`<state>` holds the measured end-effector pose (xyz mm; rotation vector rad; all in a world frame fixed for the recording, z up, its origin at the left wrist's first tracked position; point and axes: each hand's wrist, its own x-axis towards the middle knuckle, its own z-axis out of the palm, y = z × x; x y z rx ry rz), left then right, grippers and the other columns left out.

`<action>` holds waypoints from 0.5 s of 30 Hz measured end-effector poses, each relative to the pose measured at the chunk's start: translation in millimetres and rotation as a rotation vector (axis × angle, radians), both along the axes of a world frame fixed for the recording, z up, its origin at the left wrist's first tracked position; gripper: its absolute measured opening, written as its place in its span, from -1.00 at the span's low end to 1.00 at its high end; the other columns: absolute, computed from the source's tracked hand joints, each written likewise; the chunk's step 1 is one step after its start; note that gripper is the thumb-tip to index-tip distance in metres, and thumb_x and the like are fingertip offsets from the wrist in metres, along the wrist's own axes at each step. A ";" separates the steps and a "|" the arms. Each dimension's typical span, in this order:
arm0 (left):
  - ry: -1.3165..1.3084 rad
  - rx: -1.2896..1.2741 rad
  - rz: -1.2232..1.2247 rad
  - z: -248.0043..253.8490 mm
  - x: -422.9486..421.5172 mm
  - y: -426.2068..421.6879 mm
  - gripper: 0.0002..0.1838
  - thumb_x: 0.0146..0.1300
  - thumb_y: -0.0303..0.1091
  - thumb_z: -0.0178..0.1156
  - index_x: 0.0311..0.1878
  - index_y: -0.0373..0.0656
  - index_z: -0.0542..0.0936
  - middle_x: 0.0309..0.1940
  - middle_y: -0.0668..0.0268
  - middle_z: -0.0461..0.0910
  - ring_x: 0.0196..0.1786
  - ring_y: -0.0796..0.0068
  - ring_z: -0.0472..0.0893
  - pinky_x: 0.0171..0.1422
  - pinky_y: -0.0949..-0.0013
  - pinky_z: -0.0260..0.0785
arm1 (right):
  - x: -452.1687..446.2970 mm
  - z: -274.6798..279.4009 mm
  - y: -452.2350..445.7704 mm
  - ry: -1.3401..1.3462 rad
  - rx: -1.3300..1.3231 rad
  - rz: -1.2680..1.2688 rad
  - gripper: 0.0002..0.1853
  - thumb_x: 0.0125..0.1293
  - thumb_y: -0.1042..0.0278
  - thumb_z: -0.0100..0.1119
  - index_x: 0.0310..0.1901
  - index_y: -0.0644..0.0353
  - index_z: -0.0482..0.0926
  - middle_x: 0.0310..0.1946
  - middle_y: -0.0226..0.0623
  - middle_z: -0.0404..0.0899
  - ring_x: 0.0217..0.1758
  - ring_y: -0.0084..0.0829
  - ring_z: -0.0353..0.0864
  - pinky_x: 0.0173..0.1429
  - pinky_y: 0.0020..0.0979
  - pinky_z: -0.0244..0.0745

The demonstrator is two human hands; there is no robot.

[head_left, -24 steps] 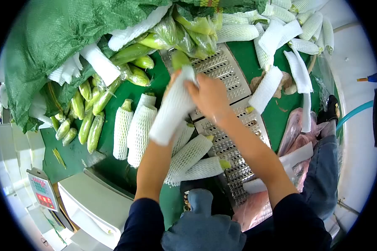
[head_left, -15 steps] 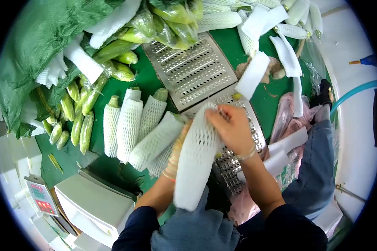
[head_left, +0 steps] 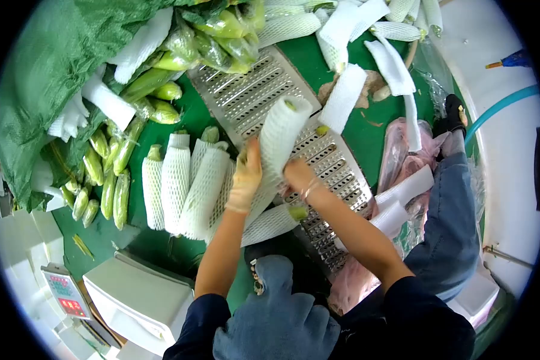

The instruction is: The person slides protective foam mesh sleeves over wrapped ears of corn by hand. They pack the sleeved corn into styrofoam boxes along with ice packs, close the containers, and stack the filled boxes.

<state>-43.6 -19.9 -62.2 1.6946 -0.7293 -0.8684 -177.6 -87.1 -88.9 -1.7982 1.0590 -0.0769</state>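
A long pale vegetable in a white foam net sleeve (head_left: 280,129) stands tilted between my hands, a green end showing in the sleeve's upper opening. My left hand (head_left: 246,177), in a thin glove, is closed against its left side. Lower on the right, my right hand (head_left: 300,177) grips the sleeve near its bottom end, fingers partly hidden. Just left of my hands, several sleeved vegetables lie in a row, among them one sleeved vegetable (head_left: 203,195). Another sleeved vegetable (head_left: 273,226) lies below my hands, its green end to the right.
Perforated metal plates (head_left: 252,90) run under and beyond my hands. Film-wrapped green vegetables (head_left: 121,192) lie left beside a green woven sack (head_left: 48,78). Loose foam sleeves (head_left: 343,99) are at upper right, pink plastic (head_left: 396,162) below them. A scale display (head_left: 66,291) stands lower left.
The sleeved vegetable in my hands has moved up and away and now stands more upright. My right hand has shifted from its top to its lower end. Another sleeved vegetable shows below.
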 end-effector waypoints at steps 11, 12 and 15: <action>-0.380 0.870 -0.381 104.7 28.1 68.0 -0.09 -0.07 0.09 0.34 0.25 -0.33 0.26 -0.04 -0.17 0.54 0.04 -0.07 0.55 0.13 0.09 0.39 | -47.0 60.8 -163.0 0.376 -1.198 0.790 -0.52 0.02 0.45 0.16 0.06 0.09 0.42 -0.12 -0.24 0.44 0.06 -0.19 0.37 0.11 -0.20 0.30; -0.542 0.803 -0.382 101.1 26.4 79.5 -0.08 -0.07 0.12 0.31 0.27 -0.27 0.24 -0.05 -0.16 0.54 0.02 -0.07 0.56 0.14 0.09 0.39 | -53.5 55.8 -166.5 0.400 -1.164 0.889 -0.51 0.02 0.45 0.16 0.08 0.07 0.42 -0.14 -0.27 0.45 0.05 -0.21 0.38 0.14 -0.23 0.29; -0.646 0.912 -0.582 105.5 32.7 93.8 -0.10 -0.10 0.15 0.30 0.14 -0.42 0.33 -0.08 -0.16 0.55 -0.01 -0.03 0.58 0.11 0.15 0.42 | -51.1 84.6 -168.2 0.311 -1.119 0.982 -0.47 0.02 0.45 0.16 0.12 0.05 0.42 -0.20 -0.33 0.47 0.01 -0.28 0.41 0.15 -0.30 0.29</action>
